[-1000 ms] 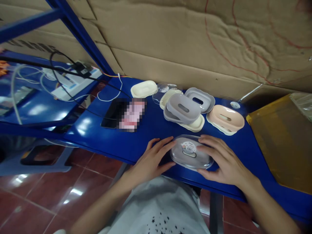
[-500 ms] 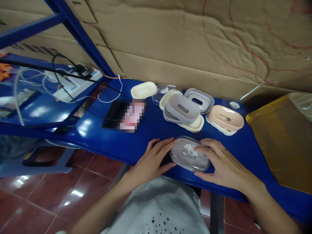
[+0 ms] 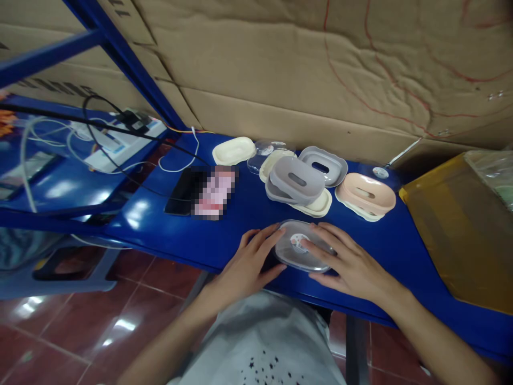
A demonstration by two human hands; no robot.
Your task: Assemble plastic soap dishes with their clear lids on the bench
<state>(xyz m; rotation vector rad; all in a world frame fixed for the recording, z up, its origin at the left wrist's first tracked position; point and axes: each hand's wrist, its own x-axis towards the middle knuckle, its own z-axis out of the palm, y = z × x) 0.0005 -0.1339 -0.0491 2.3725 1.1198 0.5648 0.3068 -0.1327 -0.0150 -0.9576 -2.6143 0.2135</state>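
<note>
Lidded dish (image 3: 308, 259), one: grey under a clear lid, at the bench's (image 3: 160, 235) near edge, between both hands. Lid seating: cannot tell.
Left hand (image 3: 250, 259): grip spread around the left end; firmness cannot be told.
Right hand (image 3: 348, 262): grip pinching the right end, fingers on top, thumb at the near rim.
Handling, in judgement: even pressure at both ends, rims aligned.
Beyond: peach dish (image 3: 379, 200), grey dishes (image 3: 312, 186), cream tray (image 3: 234, 151).

Lidded dish (image 3: 302, 259) sits between left hand (image 3: 252, 259) and right hand (image 3: 344, 256) | stacked dishes (image 3: 297, 181) just behind it | phone (image 3: 178, 195) away left | box (image 3: 452, 230) far right | cardboard (image 3: 248, 80) behind the stack
</note>
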